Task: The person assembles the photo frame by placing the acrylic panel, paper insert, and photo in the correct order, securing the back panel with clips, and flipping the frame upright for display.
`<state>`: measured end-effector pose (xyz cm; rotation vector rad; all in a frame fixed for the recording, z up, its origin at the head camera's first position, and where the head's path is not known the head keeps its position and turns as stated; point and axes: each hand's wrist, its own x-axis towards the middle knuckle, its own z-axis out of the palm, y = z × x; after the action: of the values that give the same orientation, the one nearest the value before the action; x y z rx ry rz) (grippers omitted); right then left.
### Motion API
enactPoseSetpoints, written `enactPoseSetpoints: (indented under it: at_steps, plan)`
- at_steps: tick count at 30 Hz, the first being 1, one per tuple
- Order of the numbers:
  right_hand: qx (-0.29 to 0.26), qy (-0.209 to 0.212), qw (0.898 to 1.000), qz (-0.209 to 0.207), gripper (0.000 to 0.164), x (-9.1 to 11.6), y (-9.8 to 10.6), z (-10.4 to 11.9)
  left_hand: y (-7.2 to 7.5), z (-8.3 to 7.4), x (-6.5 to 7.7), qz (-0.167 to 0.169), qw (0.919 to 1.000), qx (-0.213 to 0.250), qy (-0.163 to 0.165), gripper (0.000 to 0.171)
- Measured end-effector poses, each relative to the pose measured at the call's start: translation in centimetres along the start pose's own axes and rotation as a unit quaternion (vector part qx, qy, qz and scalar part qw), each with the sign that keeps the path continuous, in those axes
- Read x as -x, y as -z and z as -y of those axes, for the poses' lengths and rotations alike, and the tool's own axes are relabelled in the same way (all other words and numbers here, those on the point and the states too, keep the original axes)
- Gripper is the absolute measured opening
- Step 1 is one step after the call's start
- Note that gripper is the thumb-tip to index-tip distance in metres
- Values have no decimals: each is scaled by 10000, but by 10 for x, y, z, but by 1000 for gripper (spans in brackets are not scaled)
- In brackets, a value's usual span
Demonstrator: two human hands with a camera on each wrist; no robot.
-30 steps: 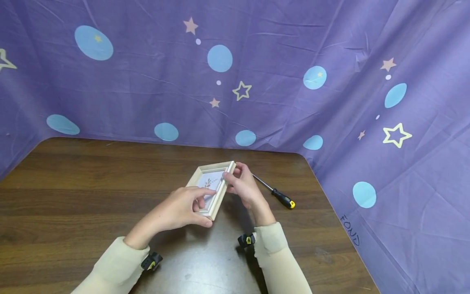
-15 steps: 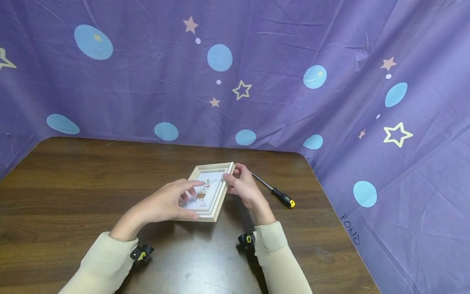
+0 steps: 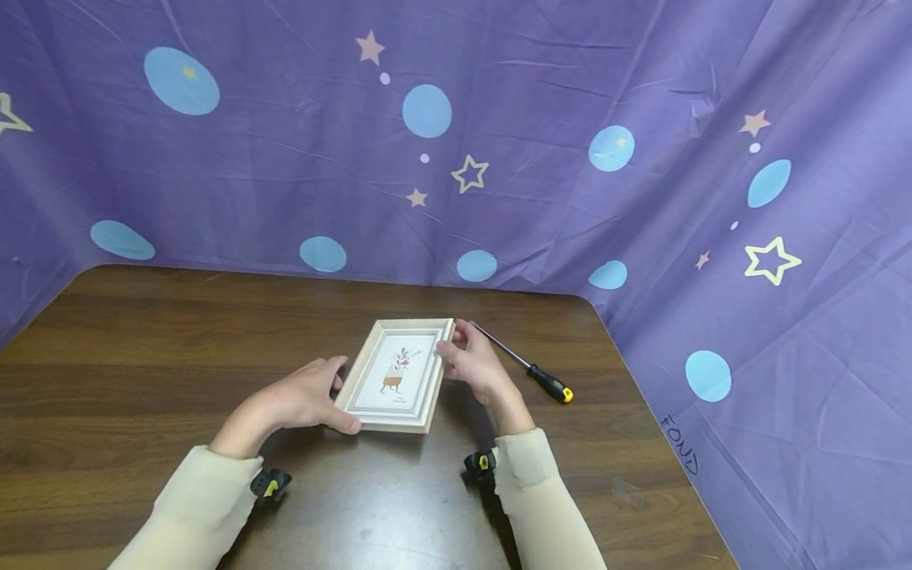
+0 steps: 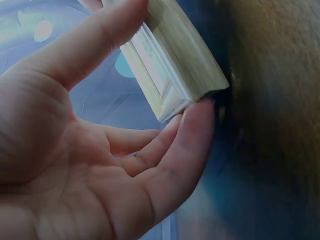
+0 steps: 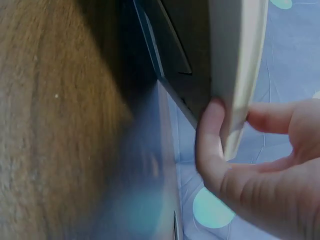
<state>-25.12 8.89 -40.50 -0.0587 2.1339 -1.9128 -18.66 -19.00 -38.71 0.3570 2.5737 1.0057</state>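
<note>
A cream picture frame (image 3: pixel 392 420) with a print (image 3: pixel 392 372) of a plant in a legged pot faces up, tilted, over the table. My right hand (image 3: pixel 480 368) grips its right edge, thumb on the front and fingers behind. In the right wrist view the dark back panel (image 5: pixel 192 35) shows, its edge pinched between finger and thumb. My left hand (image 3: pixel 299 400) holds the near left corner, thumb over the front rim. In the left wrist view the fingers (image 4: pixel 170 170) curl to the underside of the frame's corner (image 4: pixel 200 75).
A screwdriver (image 3: pixel 545 381) with a black and yellow handle lies on the brown wooden table (image 3: pixel 178 348), just right of my right hand. A purple curtain (image 3: pixel 527 103) with stars and blue dots stands behind and along the right side.
My left hand has moved left off the print to the frame's left edge and near corner. The frame has tipped flatter, with more of its front showing. My right hand keeps its grip.
</note>
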Motion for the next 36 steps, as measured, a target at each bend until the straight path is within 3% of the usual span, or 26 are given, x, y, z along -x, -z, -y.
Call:
enactPoseSetpoints:
  at_steps: [4, 11, 23, 29, 36]
  plan:
    - [284, -95, 9996, 6, 67, 0, 1, -4, -1, 3, 0, 51, 9999, -141, 45, 100]
    - [797, 25, 9968, 17, 59, -3, 1, -10, -6, 2, -2, 158, 9997, 119, 133, 80]
    - [1683, 83, 9856, -140, 54, -3, 1, -15, -10, -2, -2, 35, 9999, -34, 98, 77]
    - [1717, 65, 9851, 42, 56, -2, 4, -16, -11, -2, -3, 25, 10000, -70, 48, 75]
    - [1640, -114, 9863, 142, 59, -4, 2, -15, -12, -4, -4, 10, 9998, -17, 221, 76]
